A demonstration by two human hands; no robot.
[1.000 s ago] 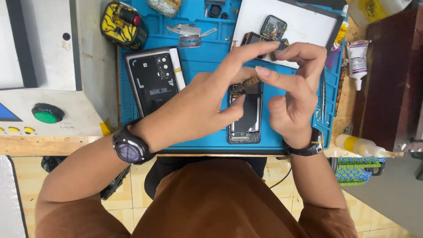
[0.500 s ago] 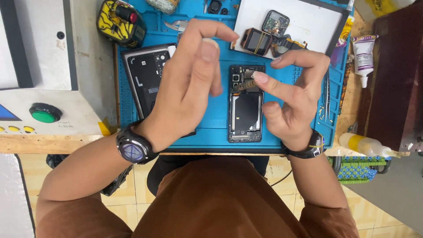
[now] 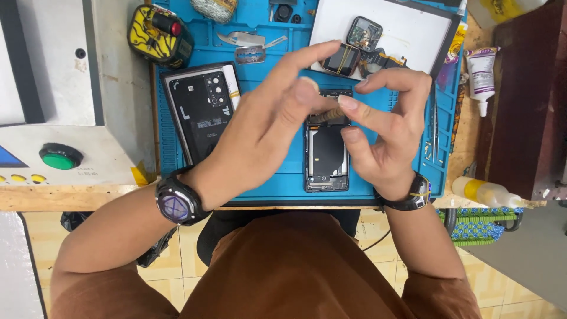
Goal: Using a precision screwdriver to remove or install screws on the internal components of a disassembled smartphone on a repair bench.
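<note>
Opened phone point(image 3: 326, 155): was laid on the blue mat point(image 3: 277, 177), near the front edge of the worktop, long axis running front to back, its top end hidden beneath the fingers.

Small brown strip point(image 3: 326, 114): was held just over the phone's top end, long axis across the phone, pinched by the right hand point(image 3: 387, 127) between thumb and forefinger, so those fingers were narrow and closed on it. The phone lay directly below and slightly to the front of this grip.

Left hand point(image 3: 260, 127): was raised over the mat, fingers spread wide and holding nothing, its fingertips close beside the strip; whether they touched it could not be told. Both hands were about equally near.

Back cover point(image 3: 202, 109): was set on the mat's left part, parallel to the phone, well apart from it.

Also noted toward the rear edge: a yellow-black tool point(image 3: 160, 34), a white sheet point(image 3: 413, 32) carrying small parts point(image 3: 354, 47), and tweezers point(image 3: 436, 127) by the mat's right edge.

Change from half a second earlier: the left hand had been swung rightward, off the back cover and toward the strip; the phone was unmoved.
</note>
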